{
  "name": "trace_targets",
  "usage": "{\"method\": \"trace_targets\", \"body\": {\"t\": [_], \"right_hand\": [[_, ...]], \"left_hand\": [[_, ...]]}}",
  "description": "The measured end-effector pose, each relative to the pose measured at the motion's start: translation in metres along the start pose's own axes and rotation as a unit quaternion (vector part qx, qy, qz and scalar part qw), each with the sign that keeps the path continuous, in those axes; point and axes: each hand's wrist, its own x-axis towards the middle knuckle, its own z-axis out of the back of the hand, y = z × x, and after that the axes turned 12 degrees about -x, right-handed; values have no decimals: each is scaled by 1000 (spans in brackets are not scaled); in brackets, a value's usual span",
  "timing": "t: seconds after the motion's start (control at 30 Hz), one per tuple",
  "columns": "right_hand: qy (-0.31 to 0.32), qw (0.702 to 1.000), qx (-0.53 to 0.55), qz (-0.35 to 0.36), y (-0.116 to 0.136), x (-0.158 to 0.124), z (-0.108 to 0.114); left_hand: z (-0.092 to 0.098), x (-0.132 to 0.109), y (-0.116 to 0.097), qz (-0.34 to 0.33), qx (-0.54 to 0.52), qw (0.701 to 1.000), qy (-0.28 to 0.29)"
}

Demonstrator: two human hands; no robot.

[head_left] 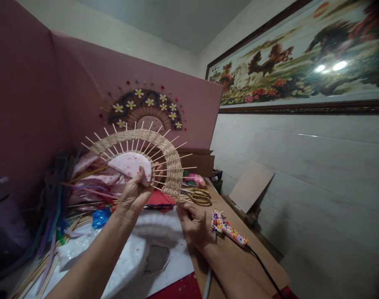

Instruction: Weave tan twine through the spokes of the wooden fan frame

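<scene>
My left hand [134,195] grips a half-round woven fan [173,166] by its base, thumb pressed on the front. That base is a half-disc covered in white-pink fabric [127,162] with small red marks. Thin wooden sticks radiate from it through a tan twine band and poke out past the outer edge. My right hand [194,222] is closed at the lower right end of the band, fingertips pinched together. What they pinch is too small to make out. A flower-patterned glue gun [228,228] lies just right of this hand.
A finished-looking fan with white flowers [149,101] is against the pink panel [195,104]. Scissors [199,196] lie behind my right hand. Pink cloth [92,170], a blue plastic bag [100,218] and loose sticks [49,261] crowd the left. The glue gun's cord [264,265] trails toward me.
</scene>
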Motion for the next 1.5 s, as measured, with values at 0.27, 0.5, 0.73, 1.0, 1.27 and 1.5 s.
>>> {"method": "trace_targets", "body": {"t": [0.27,0.5,0.73,1.0,1.27,1.5], "right_hand": [[2,997,40,-65,0,2,0],[51,998,41,5,4,0,5],[62,998,22,-9,6,2,6],[-5,997,36,-71,-2,6,-1],[-51,990,-48,-122,-7,8,4],[-72,989,-94,-90,-5,8,5]], "left_hand": [[-4,-2,3,-2,-2,1000,-13],[0,0,7,-11,-2,999,-31],[1,1,6,-13,-7,999,-38],[-2,-2,7,-7,12,999,-32],[-2,-3,5,11,55,998,-21],[-1,0,1,-20,82,996,-4]]}}
